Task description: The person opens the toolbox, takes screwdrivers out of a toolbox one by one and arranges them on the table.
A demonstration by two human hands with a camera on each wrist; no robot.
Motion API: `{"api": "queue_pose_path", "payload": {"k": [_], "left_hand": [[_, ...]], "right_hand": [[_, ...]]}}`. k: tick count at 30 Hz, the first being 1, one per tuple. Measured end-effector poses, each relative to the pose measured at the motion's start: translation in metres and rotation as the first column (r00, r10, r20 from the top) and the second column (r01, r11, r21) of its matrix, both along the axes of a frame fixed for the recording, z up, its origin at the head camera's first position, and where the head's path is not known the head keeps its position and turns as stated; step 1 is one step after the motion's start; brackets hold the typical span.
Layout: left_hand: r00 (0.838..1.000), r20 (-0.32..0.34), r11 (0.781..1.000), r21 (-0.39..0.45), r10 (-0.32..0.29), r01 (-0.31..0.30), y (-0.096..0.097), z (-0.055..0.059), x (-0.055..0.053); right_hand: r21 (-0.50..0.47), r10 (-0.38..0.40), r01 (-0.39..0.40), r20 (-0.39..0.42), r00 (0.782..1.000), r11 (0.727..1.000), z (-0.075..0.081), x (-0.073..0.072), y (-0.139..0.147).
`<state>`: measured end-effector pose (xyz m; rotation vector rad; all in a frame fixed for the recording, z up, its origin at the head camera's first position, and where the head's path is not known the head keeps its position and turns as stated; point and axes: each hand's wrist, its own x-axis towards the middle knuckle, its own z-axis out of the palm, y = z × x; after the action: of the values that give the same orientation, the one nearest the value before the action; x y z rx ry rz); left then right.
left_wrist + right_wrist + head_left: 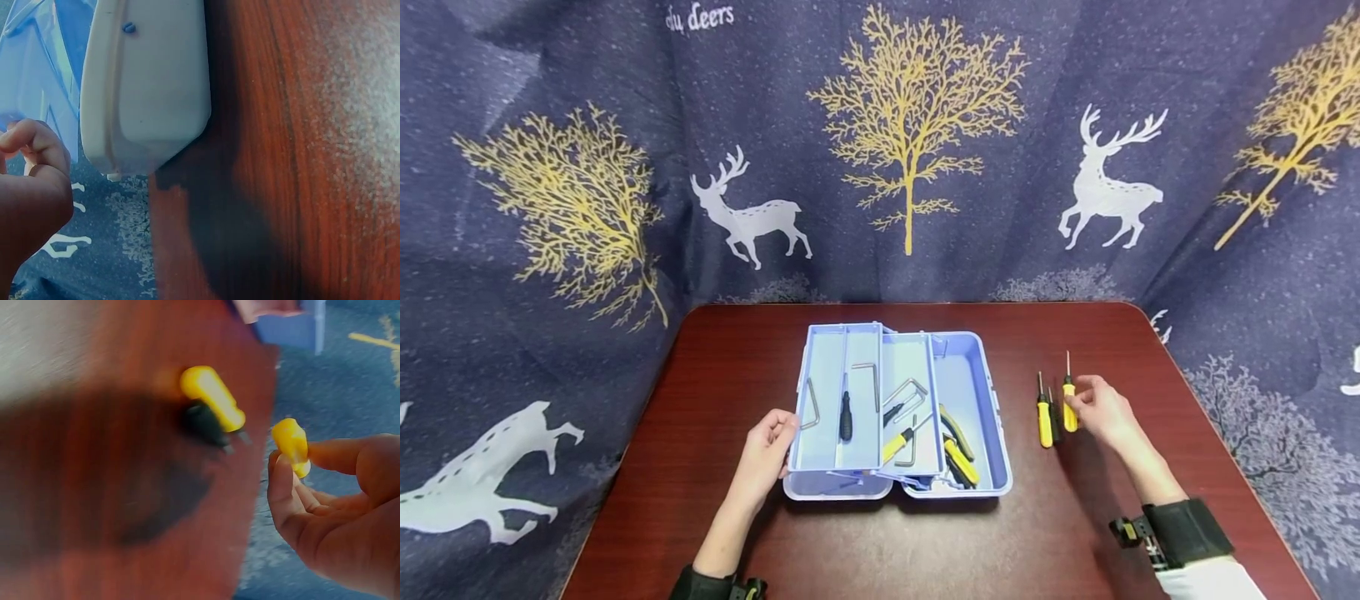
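A light blue toolbox stands unfolded on the table, with its trays spread to the left. My left hand has curled fingers at the left edge of the upper tray, gripping that rim; the left wrist view shows only part of it. Between thumb and fingers, my right hand pinches the yellow handle of a screwdriver, its shaft pointing away from me. In the right wrist view this screwdriver is above the table. Beside it lie another yellow screwdriver and a black-handled one.
In the trays are a black screwdriver, several hex keys and a yellow-handled screwdriver. Yellow-and-black pliers lie in the deep bottom compartment. A dark curtain with deer and trees hangs behind the table.
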<state>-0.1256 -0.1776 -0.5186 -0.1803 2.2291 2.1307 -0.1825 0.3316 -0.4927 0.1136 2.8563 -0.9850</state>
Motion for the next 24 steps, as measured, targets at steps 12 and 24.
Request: {"api": "queue_pose_path", "payload": {"k": [12, 24], "left_hand": [[1.000, -0.018, 1.000, -0.006, -0.003, 0.003, 0.000, -0.002, -0.002], [1.000, -0.007, 1.000, 0.010, -0.003, 0.003, -0.002, -0.001, -0.001]], "right_hand": [[0.104, 0.013, -0.022, 0.094, 0.995, 0.994, -0.034, -0.006, 0.009], [0.087, 0.022, -0.029, 0.082, 0.996, 0.996, -0.038, -0.005, 0.003]]}}
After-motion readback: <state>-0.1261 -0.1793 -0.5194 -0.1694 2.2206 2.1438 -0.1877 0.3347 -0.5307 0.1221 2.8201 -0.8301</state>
